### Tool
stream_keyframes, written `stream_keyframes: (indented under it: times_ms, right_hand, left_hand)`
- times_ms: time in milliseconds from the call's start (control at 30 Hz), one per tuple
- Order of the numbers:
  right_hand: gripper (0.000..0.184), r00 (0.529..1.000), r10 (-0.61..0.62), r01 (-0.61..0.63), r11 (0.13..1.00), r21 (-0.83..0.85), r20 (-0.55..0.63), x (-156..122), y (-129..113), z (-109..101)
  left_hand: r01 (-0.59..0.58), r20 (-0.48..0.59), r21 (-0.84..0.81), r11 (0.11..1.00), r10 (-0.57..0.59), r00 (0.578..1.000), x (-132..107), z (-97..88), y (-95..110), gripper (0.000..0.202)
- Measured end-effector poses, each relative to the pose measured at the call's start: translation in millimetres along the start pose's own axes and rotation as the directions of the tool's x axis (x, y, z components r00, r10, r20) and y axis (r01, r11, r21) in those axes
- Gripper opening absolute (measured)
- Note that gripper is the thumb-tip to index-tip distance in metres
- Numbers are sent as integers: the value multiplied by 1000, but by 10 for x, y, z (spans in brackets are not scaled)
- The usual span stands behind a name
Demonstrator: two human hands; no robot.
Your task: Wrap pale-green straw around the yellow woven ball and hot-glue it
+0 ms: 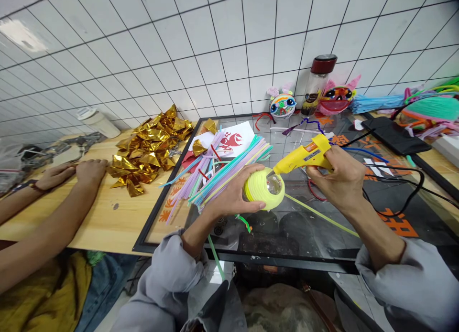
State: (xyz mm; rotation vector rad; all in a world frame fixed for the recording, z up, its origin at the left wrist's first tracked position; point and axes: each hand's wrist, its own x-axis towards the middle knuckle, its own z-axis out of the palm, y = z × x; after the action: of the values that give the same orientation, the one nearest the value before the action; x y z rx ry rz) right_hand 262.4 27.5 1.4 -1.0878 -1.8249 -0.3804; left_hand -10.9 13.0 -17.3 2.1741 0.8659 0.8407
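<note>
A round yellow form (256, 192), wound in rings of fuzzy strand, sits in the left hand (233, 191) above a black-framed panel (297, 262). The left thumb and fingers clasp it from the side, and its opening (something clear and shiny shows inside) faces the right hand (340, 176). That hand is curled round the handle of a yellow glue gun (303, 156), whose nozzle is at the rim of the opening; whether it touches, I cannot tell. A loose yellow strand (321, 215) runs from beside the form to under the right forearm. Just beyond the left hand lies a bundle of pastel stems (238, 162), partly over white paper (244, 135) with a red print. Farther left are a heap of gold foil (154, 148) and a co-worker's hands (89, 172), resting on the wooden table (118, 217). Toward the tiled wall (215, 50) stand a big-eyed craft head (282, 105), a red-capped bottle (314, 86) and a pink-eared craft head (333, 101), with blue stems (376, 103) to their right
</note>
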Motion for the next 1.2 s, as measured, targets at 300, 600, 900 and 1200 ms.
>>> stream_keyframes:
  times_ms: [300,600,900,1200]
  right_hand:
    - [19,1000,-2,2,1000,-11,3,-14,13,9]
    - [25,999,-22,21,1000,22,29,16,-4,-18]
    - [24,996,67,-69,997,24,55,48,-34,-49]
    - [26,992,60,-64,998,25,110,51,-58,-66]
  left_hand:
    - [8,0,5,1000,-8,1000,-4,-6,6,84]
    - [1,-2,7,1000,-1,1000,-10,-3,-3,82]
    - [-13,-8,7,1000,13,1000,-4,0,1,82]
    - [4,-2,6,1000,-4,1000,-8,-1,-17,83]
